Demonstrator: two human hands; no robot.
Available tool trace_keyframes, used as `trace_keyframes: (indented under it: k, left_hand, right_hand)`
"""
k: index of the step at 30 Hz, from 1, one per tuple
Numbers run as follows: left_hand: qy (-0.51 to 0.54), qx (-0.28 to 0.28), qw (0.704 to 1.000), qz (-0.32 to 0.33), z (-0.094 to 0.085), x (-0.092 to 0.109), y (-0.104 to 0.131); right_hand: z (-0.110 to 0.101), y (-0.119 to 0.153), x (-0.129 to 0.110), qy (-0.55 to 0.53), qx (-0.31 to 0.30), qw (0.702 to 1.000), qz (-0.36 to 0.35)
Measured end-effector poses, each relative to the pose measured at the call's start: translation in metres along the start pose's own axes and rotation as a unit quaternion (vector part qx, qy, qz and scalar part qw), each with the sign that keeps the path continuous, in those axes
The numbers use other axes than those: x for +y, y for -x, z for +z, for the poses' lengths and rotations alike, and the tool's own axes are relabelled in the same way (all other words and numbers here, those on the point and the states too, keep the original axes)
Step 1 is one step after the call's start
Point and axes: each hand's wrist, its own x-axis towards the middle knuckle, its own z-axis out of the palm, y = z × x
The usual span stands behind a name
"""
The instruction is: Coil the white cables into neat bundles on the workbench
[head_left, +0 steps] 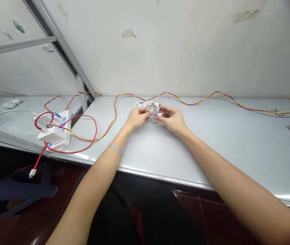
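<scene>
A coiled white cable (155, 108) stands upright between my two hands, just above the grey tabletop. A thin black twist tie (154, 114) goes round its middle. My left hand (139, 116) pinches at the left side of the coil, its fingertips right by the tie. From the right, my right hand (172, 119) grips the coil between thumb and fingers. Behind my left fingers lie more bundled white cables (143, 103), partly hidden by the hand.
A white power strip (67, 131) with plugged-in white chargers (52, 135) sits at left. A red cable (96, 131) loops from it, its plug hanging over the table edge. Twisted red-yellow wire (193, 103) runs along the wall. Another white cable bundle (12, 103) lies far left.
</scene>
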Motion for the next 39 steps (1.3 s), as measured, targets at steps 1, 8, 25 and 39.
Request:
trace_keyframes:
  k: [1, 8, 25, 39]
  left_hand:
    - [0.004, -0.005, 1.0, -0.003, -0.0002, -0.0006, -0.0005]
    - [0.014, -0.019, 0.999, -0.025, -0.0012, 0.0022, 0.0008]
    - [-0.002, -0.014, 1.0, 0.003, -0.002, 0.0013, 0.002]
    - [0.023, 0.008, 1.0, 0.01, -0.0039, 0.0024, 0.0018]
  right_hand:
    - [0.0003, 0.0005, 0.0002, -0.003, -0.003, 1.0, 0.0]
    - [0.0019, 0.0066, -0.0042, -0.041, -0.014, 0.999, -0.016]
    - [0.001, 0.0013, 0.001, -0.079, 0.013, 0.997, 0.016]
    - [0.0037, 0.0046, -0.0044, -0.072, 0.018, 0.996, 0.051]
